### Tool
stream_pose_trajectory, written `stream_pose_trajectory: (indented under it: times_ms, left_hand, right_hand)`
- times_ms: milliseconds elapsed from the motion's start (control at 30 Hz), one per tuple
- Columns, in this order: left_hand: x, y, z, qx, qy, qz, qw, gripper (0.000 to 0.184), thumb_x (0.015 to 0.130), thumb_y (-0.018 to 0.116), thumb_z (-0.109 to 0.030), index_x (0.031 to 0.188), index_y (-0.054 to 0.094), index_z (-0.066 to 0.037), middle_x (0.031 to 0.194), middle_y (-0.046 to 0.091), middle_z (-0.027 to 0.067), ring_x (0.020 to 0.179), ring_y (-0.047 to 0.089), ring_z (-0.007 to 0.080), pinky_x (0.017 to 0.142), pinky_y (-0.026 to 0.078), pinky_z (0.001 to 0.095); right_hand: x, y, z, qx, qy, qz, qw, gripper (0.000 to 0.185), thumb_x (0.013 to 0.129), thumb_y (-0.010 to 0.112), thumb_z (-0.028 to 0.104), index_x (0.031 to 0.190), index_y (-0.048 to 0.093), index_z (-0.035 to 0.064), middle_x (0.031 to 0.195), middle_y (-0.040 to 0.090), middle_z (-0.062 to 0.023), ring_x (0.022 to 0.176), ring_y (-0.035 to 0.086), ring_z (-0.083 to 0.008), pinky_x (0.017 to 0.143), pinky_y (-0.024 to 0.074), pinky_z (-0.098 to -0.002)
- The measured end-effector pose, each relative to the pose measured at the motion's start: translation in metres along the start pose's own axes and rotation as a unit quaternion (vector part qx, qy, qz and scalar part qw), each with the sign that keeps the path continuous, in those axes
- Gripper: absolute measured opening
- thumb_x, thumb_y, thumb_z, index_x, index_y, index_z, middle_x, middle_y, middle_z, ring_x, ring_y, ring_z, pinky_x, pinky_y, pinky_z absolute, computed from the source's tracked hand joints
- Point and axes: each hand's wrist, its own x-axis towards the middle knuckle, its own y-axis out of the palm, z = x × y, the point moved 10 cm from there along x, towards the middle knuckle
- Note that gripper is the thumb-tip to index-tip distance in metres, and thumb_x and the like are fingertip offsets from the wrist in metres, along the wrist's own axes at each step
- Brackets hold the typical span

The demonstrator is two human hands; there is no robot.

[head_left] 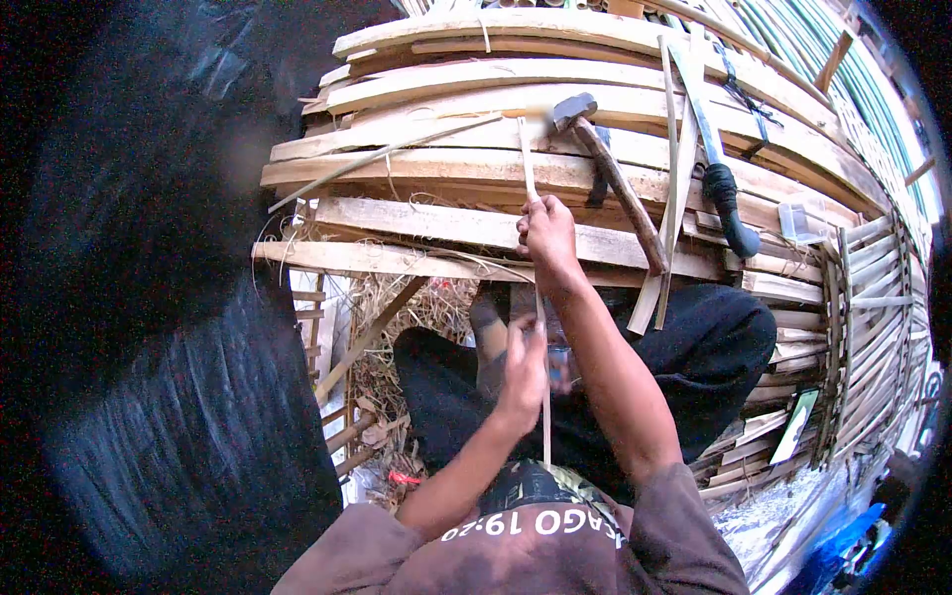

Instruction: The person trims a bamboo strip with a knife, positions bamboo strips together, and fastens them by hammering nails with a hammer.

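My right hand (548, 236) is closed in a fist around a long, thin bamboo strip (528, 164), which reaches forward over the wooden slats and back toward my chest. Lower down, between my knees, my left hand (526, 375) has its fingers closed on the same strip; they are slightly blurred. Just right of the left hand is a small bluish, blurred thing I cannot make out. Ahead and to the right, a hammer (620, 188) with a wooden handle lies across the slats. Beyond it is a long blade (706, 124) with a black-wrapped handle.
Split bamboo slats (426, 220) form a bench in front of me. Loose flat strips (676, 203) lie between hammer and blade. Shavings (372, 382) cover the ground at left, beside a dark sheet (198, 426). A slatted bamboo frame (873, 317) stands at right.
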Motion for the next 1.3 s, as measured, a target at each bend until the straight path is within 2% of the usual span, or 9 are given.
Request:
stream_pose_trajectory:
  times_ms: [133, 233, 333, 467, 500, 567, 733, 1033, 1300]
  left_hand:
    - [0.005, -0.002, 0.034, -0.030, -0.081, 0.034, 0.996, 0.018, 0.105, 0.038, -0.033, 0.111, 0.043, -0.016, 0.067, 0.036, -0.0055, 0.046, 0.029, 0.0038, 0.039, 0.022, 0.0216]
    - [0.010, -0.003, 0.035, -0.016, -0.070, 0.075, 0.995, 0.017, 0.105, 0.037, -0.035, 0.110, 0.043, -0.019, 0.068, 0.036, -0.0058, 0.046, 0.028, 0.0039, 0.038, 0.023, 0.0189]
    - [0.009, -0.003, 0.037, -0.036, -0.066, 0.087, 0.993, 0.014, 0.105, 0.037, -0.031, 0.109, 0.043, -0.019, 0.069, 0.036, -0.0054, 0.046, 0.029, 0.0035, 0.037, 0.022, 0.0187]
    - [0.010, 0.001, 0.032, -0.064, -0.051, 0.124, 0.989, 0.012, 0.105, 0.038, -0.029, 0.109, 0.043, -0.019, 0.069, 0.036, -0.0048, 0.046, 0.029, 0.0032, 0.037, 0.022, 0.0181]
    - [0.009, 0.000, 0.032, -0.056, -0.059, 0.116, 0.990, 0.012, 0.105, 0.038, -0.029, 0.109, 0.043, -0.019, 0.069, 0.036, -0.0046, 0.046, 0.029, 0.0031, 0.037, 0.022, 0.0179]
    - [0.005, -0.002, 0.032, -0.049, -0.065, 0.105, 0.991, 0.012, 0.105, 0.037, -0.029, 0.109, 0.043, -0.018, 0.069, 0.036, -0.0045, 0.046, 0.029, 0.0030, 0.037, 0.022, 0.0178]
    - [0.008, -0.001, 0.035, -0.046, -0.081, 0.102, 0.990, 0.014, 0.106, 0.037, -0.031, 0.109, 0.042, -0.018, 0.070, 0.036, -0.0046, 0.046, 0.029, 0.0029, 0.037, 0.022, 0.0179]
    - [0.006, -0.001, 0.032, -0.047, -0.075, 0.087, 0.992, 0.014, 0.106, 0.037, -0.031, 0.109, 0.043, -0.019, 0.069, 0.036, -0.0049, 0.045, 0.028, 0.0028, 0.036, 0.020, 0.0179]
    - [0.011, -0.005, 0.035, -0.047, -0.074, 0.098, 0.991, 0.014, 0.106, 0.037, -0.031, 0.109, 0.043, -0.019, 0.070, 0.037, -0.0047, 0.045, 0.028, 0.0024, 0.036, 0.021, 0.0174]
  right_hand:
    - [-0.008, -0.001, 0.028, -0.207, -0.092, 0.016, 0.974, 0.033, 0.097, 0.052, 0.031, 0.096, 0.060, -0.0011, 0.072, 0.062, -0.0156, 0.063, 0.062, -0.0323, 0.066, 0.0528, -0.0453]
    - [-0.059, -0.016, 0.111, -0.530, -0.391, -0.082, 0.748, 0.033, 0.089, 0.063, 0.034, 0.103, 0.064, 0.0036, 0.099, 0.063, -0.0192, 0.093, 0.059, -0.0350, 0.083, 0.0462, -0.0474]
    - [-0.077, -0.055, 0.156, -0.643, -0.402, -0.229, 0.610, 0.045, 0.083, 0.069, 0.030, 0.118, 0.057, 0.0058, 0.117, 0.055, -0.0187, 0.109, 0.053, -0.0329, 0.086, 0.0452, -0.0457]
    - [-0.002, -0.110, 0.116, -0.612, -0.218, -0.085, 0.756, 0.040, 0.082, 0.066, 0.026, 0.109, 0.051, 0.0006, 0.103, 0.061, -0.0246, 0.088, 0.065, -0.0435, 0.078, 0.0507, -0.0536]
    - [0.002, -0.111, 0.117, -0.560, -0.164, -0.042, 0.811, 0.030, 0.083, 0.065, 0.018, 0.099, 0.050, -0.0019, 0.072, 0.058, -0.0149, 0.069, 0.062, -0.0274, 0.060, 0.0493, -0.0396]
    - [0.012, -0.108, 0.101, -0.414, -0.076, 0.076, 0.904, 0.028, 0.084, 0.066, 0.018, 0.097, 0.050, -0.0010, 0.066, 0.056, -0.0127, 0.060, 0.057, -0.0214, 0.053, 0.0454, -0.0337]
    - [-0.018, -0.098, 0.127, -0.483, -0.254, -0.001, 0.838, 0.039, 0.089, 0.068, 0.033, 0.105, 0.055, -0.0001, 0.081, 0.064, -0.0249, 0.079, 0.065, -0.0410, 0.070, 0.0496, -0.0472]
    - [-0.055, -0.070, 0.116, -0.591, -0.369, -0.053, 0.715, 0.035, 0.091, 0.058, 0.021, 0.124, 0.050, 0.0122, 0.094, 0.064, -0.0191, 0.075, 0.065, -0.0408, 0.062, 0.0513, -0.0521]
    - [-0.062, -0.082, 0.146, -0.472, -0.359, -0.085, 0.801, 0.032, 0.093, 0.058, 0.023, 0.122, 0.054, 0.0096, 0.093, 0.068, -0.0192, 0.085, 0.066, -0.0395, 0.069, 0.0500, -0.0488]
